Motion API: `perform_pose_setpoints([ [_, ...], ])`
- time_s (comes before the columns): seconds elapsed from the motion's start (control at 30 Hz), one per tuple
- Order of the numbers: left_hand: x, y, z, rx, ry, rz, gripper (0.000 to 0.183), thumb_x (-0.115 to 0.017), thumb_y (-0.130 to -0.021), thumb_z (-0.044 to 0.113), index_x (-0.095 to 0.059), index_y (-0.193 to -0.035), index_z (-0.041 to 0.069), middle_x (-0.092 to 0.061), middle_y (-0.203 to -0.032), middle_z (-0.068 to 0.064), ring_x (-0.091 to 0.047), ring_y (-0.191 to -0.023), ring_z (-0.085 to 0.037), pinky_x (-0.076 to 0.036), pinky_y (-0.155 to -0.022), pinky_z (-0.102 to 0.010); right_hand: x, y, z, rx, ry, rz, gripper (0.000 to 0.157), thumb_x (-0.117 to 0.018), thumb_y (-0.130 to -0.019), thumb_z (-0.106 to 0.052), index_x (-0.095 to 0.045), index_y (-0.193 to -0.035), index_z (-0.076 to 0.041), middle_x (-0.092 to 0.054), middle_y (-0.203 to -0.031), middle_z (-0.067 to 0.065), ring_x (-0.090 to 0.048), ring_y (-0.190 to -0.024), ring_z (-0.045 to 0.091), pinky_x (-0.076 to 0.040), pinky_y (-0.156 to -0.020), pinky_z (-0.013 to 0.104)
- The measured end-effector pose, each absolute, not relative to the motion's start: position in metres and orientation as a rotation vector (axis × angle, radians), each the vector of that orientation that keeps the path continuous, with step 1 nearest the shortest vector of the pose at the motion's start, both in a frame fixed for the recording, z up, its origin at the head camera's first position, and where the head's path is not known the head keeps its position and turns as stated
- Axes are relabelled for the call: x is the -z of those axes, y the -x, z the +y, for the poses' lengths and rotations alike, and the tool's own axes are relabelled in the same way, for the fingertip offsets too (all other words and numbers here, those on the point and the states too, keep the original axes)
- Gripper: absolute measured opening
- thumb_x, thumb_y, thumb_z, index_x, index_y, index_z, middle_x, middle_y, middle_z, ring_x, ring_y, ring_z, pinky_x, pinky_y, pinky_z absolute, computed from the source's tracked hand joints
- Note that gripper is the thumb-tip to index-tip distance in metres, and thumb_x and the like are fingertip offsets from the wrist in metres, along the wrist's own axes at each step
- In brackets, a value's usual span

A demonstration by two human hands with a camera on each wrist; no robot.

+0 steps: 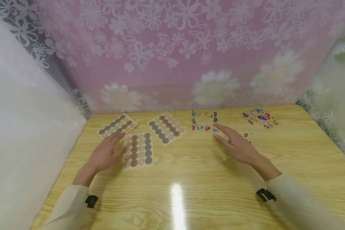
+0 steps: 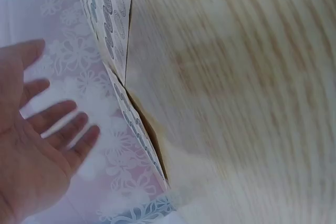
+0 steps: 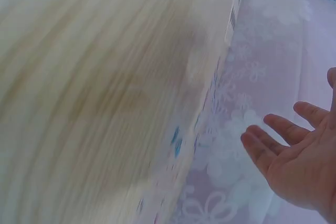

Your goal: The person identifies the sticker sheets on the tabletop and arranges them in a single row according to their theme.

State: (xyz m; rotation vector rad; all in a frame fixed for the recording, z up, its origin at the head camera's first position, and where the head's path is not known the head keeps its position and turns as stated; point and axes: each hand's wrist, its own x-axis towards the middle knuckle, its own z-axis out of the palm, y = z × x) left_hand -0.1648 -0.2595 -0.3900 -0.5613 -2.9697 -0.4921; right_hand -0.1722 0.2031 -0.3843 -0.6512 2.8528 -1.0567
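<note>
A pink flowered cloth (image 1: 161, 70) hangs behind the front sheet (image 1: 138, 151) of printed circles, and the wood-grained table (image 1: 189, 166) spreads beneath that sheet and well off to its right. Over it the person holds out both arms. The left hand (image 1: 103, 155) hangs at the front sheet's left edge, fingers loosely spread with nothing between them; the right hand (image 1: 238, 145) hangs well to the right of the front sheet, its fingers just as loose and bare. From the wrist views, neither seems to rest on the wood. The back-left sheet (image 1: 117, 125) lies behind and to the left of the front sheet, the hand hiding whether they touch, while the tilted sheet (image 1: 166, 128) lies behind it to the right. Farther right of the front sheet runs a rectangular border (image 1: 207, 128) of small coloured pieces, the right index fingertip over its near right corner. Farthest right sits a looser cluster (image 1: 263, 117), and nearer the hand a lone reddish piece (image 1: 245, 135). I judge the step to be a pause over things laid out, though whether before or after handling I can't tell. A next move would call for lowering a hand and closing thumb and index: an edge lift for a sheet, a fine pinch for a piece.
</note>
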Motion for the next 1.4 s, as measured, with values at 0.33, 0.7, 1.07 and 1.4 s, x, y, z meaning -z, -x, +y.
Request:
perform_pose_setpoints([
  [0.33,0.39,0.171,-0.266,0.689,0.382,-2.969,0.057,-0.053,-0.089,0.031,-0.033,-0.137,0.009,-0.042,-0.128,-0.02,-0.042,-0.111,-0.038,-0.035,-0.087,-0.052,0.381,0.19,0.161,1.314,0.662,2.62,0.051,-0.036,-0.092,-0.047,-0.022,-0.139,-0.032,-0.023,-0.142,-0.003,-0.03,-0.125,0.026,-0.029,-0.096,0.049],
  [0.7,0.397,0.18,-0.275,0.883,0.295,-2.975,0.052,-0.054,-0.089,0.028,-0.037,-0.134,0.007,-0.05,-0.117,-0.02,-0.052,-0.101,-0.036,-0.043,-0.079,-0.048,0.397,0.213,0.111,1.503,0.605,2.446,0.05,-0.04,-0.091,-0.045,-0.032,-0.136,-0.027,-0.04,-0.133,0.003,-0.039,-0.117,0.018,-0.036,-0.091,0.044],
  [1.07,0.402,0.185,-0.273,0.916,0.284,-2.975,0.05,-0.056,-0.087,0.024,-0.042,-0.13,0.002,-0.055,-0.11,-0.02,-0.056,-0.094,-0.032,-0.045,-0.077,-0.044,0.411,0.221,0.066,1.657,0.624,2.251,0.048,-0.044,-0.092,-0.038,-0.039,-0.134,-0.015,-0.045,-0.128,0.011,-0.046,-0.111,0.021,-0.041,-0.086,0.041],
  [1.4,0.403,0.192,-0.268,0.978,0.253,-3.012,0.046,-0.057,-0.087,0.025,-0.046,-0.127,0.004,-0.056,-0.109,-0.017,-0.056,-0.094,-0.031,-0.047,-0.073,-0.042,0.415,0.231,0.038,1.683,0.597,2.182,0.05,-0.045,-0.093,-0.034,-0.038,-0.133,-0.005,-0.046,-0.126,0.011,-0.052,-0.106,0.024,-0.044,-0.083,0.033],
])
